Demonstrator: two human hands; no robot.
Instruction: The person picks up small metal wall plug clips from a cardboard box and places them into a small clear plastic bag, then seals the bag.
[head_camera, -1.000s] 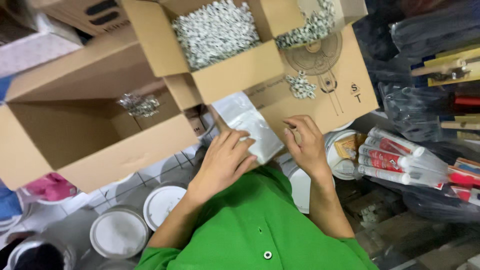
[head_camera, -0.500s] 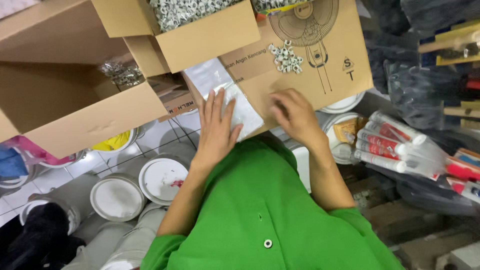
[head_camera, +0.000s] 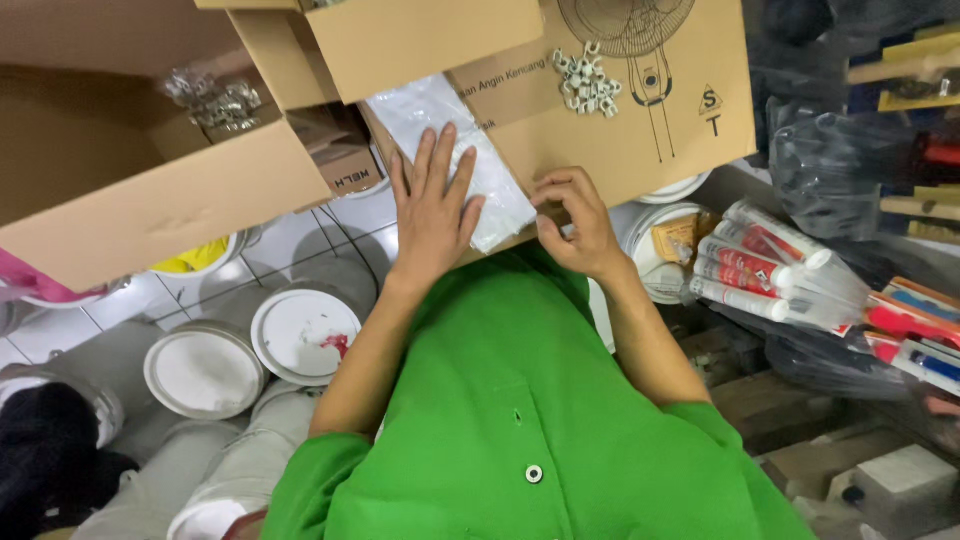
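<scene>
My left hand (head_camera: 436, 205) lies flat, fingers spread, on a clear plastic bag (head_camera: 420, 110) that rests on a large brown cardboard box (head_camera: 640, 140). My right hand (head_camera: 574, 218) is curled at the bag's lower right corner, fingertips pinched at its edge. A small heap of white clips (head_camera: 585, 78) sits on the box farther up. I wear a green shirt (head_camera: 520, 400).
An open cardboard box (head_camera: 150, 200) at left holds a bag of metal pieces (head_camera: 215, 100). White lidded buckets (head_camera: 300, 335) stand on the tiled floor below. Sealant tubes in plastic (head_camera: 760, 270) lie at right, with dark bags behind.
The view has dropped, so the boxes have slid up the frame. My left hand has spread flatter on the bag. My right hand has shifted toward the bag's corner.
</scene>
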